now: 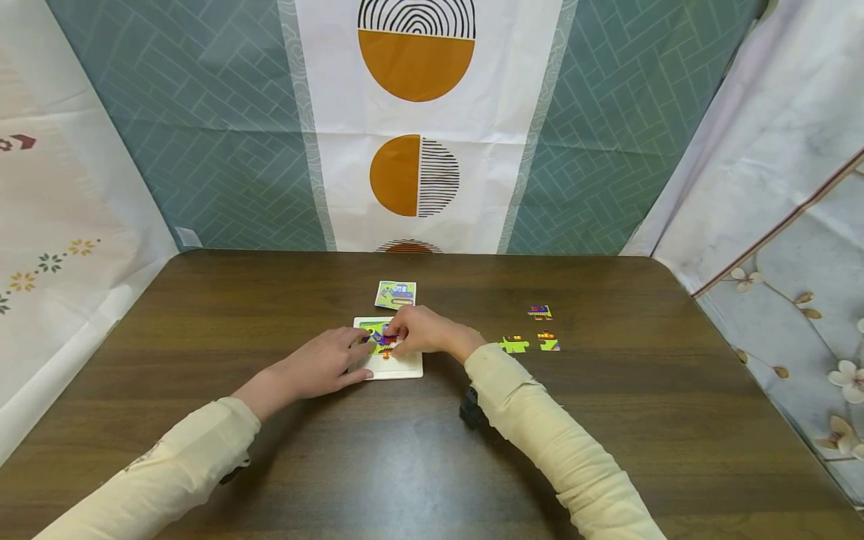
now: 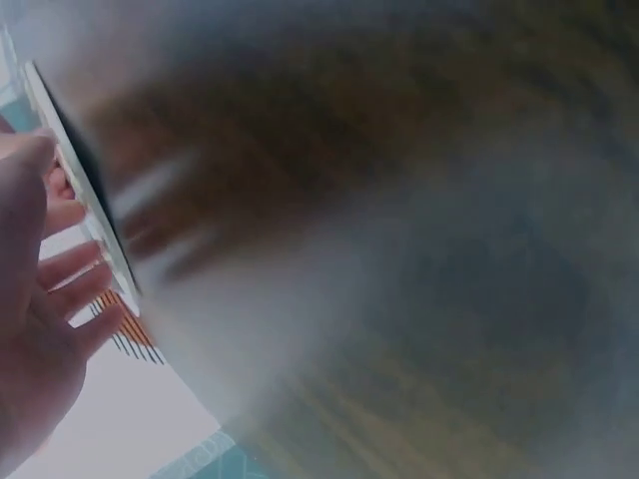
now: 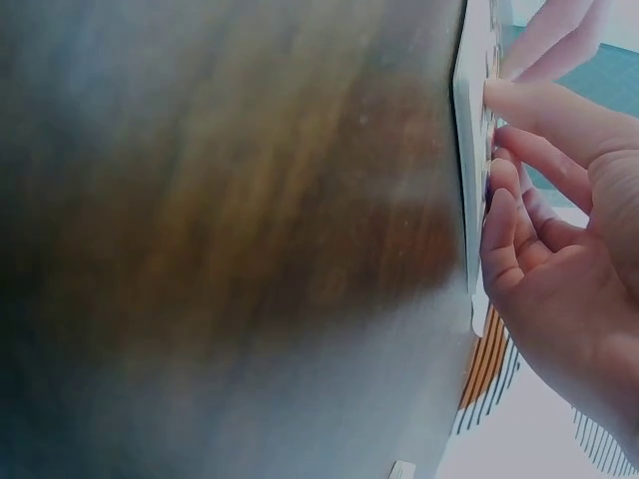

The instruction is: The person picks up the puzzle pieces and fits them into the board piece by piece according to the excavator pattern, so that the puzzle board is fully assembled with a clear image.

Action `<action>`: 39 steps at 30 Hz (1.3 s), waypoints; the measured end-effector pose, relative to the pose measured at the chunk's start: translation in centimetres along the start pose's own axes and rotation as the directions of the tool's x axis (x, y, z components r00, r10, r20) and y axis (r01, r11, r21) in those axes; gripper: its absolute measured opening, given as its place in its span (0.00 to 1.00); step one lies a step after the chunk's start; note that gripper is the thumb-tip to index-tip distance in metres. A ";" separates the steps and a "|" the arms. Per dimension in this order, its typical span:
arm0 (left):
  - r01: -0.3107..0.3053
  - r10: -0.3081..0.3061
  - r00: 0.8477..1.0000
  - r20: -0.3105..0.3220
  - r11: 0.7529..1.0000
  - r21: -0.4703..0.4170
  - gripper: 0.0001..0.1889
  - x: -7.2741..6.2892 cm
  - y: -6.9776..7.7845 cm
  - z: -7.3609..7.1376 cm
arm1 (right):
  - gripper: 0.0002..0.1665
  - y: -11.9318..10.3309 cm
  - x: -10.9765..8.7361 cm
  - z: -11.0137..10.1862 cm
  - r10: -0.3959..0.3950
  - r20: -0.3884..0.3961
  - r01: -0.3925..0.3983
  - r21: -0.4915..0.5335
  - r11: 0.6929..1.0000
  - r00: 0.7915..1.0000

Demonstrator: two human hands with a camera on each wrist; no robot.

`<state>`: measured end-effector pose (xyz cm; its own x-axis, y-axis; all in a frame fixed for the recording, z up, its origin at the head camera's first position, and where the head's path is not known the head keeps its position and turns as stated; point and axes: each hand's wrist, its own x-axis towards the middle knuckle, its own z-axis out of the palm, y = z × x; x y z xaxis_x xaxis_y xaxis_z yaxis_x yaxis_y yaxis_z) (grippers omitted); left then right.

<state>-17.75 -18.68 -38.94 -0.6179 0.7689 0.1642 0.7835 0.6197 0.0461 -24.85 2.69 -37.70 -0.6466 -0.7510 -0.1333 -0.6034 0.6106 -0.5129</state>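
A white puzzle tray [image 1: 405,367] lies on the table with brightly coloured puzzle pieces [image 1: 375,330] in its upper part, green, yellow and purple. My left hand [image 1: 327,364] rests at its left side, fingers spread onto the pieces and thumb on the lower edge. From the right my right hand [image 1: 432,330] reaches over the tray. Its thumb and forefinger pinch a purple and red puzzle piece [image 1: 390,340] low against the tray, partly hidden by the fingers. In the right wrist view, the fingertips [image 3: 496,92] are right at the surface of the tray [image 3: 469,150].
A small picture card [image 1: 396,295] lies just behind the tray. To the right are loose puzzle pieces: a purple one [image 1: 540,311], a green one with orange [image 1: 548,342] and a green one [image 1: 515,346] near the right sleeve. The brown table [image 1: 405,465] ends at a hanging cloth.
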 end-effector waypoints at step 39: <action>0.088 -0.072 0.991 0.113 0.986 -0.140 0.30 -0.2 0.8 0.8 | 0.18 0.4 0.2 0.2 -0.044 -0.030 0.043 -0.026 0.999 0.999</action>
<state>-17.06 -18.17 -39.69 -0.6763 0.7351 0.0478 0.7277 0.6567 0.1980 -25.12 2.71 -38.14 -0.6332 -0.7693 -0.0853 -0.6428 0.5841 -0.4956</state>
